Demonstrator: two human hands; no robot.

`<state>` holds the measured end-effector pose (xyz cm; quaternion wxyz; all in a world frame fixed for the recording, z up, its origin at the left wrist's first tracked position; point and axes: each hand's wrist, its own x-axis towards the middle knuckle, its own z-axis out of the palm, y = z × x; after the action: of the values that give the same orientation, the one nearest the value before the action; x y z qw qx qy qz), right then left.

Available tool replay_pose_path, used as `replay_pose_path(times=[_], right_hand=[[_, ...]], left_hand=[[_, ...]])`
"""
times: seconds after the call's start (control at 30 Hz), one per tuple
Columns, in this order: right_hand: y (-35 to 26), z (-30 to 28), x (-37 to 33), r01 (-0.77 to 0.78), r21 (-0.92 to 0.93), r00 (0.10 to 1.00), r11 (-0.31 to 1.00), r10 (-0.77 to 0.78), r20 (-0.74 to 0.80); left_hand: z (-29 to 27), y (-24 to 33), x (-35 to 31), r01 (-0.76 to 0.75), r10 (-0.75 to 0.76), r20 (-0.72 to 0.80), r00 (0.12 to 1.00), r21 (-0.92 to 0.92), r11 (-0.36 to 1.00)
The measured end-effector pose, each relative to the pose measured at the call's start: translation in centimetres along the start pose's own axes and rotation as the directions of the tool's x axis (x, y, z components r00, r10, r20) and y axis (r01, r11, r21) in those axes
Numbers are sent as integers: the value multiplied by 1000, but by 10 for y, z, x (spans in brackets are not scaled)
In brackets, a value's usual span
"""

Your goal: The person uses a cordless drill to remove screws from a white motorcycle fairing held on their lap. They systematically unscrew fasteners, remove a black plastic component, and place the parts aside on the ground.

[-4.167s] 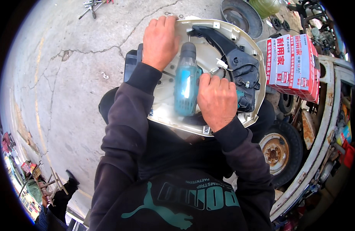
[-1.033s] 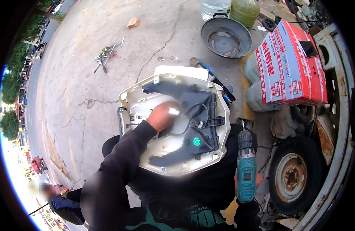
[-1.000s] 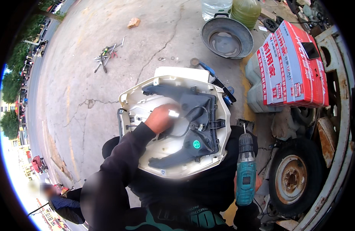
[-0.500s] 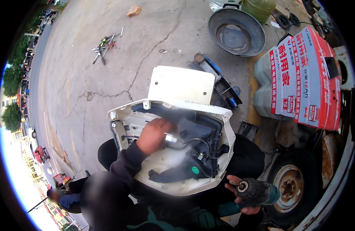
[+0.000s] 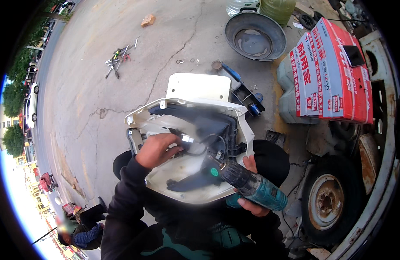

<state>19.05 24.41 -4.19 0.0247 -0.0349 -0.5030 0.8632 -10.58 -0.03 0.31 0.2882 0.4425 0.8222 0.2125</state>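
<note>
My right hand (image 5: 253, 209) grips a teal and black cordless drill (image 5: 256, 188). Its chuck points up and left, over the right part of a white plastic body panel (image 5: 152, 177) resting across my lap. Inside the panel sits a dark lamp housing (image 5: 228, 132), with a green round sticker on its lower part and a black cable (image 5: 200, 152) beside it. My left hand (image 5: 158, 148) is above the panel's left part, fingers curled together beside a small white piece (image 5: 187, 138), perhaps a connector. What those fingers hold, if anything, is hidden.
A white flat plate (image 5: 197, 86) lies beyond the panel, with a blue and black tool (image 5: 243, 89) beside it. Hand tools (image 5: 117, 58) lie on the concrete. To the right are a metal basin (image 5: 256, 37), a red and white box (image 5: 330, 73) and a rusty wheel (image 5: 325, 201).
The drill in my right hand has come up and left, from beside the panel to over its right part. My left hand has shifted slightly left and its fingers show more clearly.
</note>
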Motion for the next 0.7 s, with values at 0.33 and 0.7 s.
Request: replay_pose_path(times=[0.33,0.7], right_hand=[[-21,4,12,186,-166,980,969,-194,-38],[-12,4,4,150,56,987,987,-146,-68]], left_hand=[[-97,193,144,-434,397,-319,861,-52,900],[28,338,400,-623,621,-216,754,66,779]])
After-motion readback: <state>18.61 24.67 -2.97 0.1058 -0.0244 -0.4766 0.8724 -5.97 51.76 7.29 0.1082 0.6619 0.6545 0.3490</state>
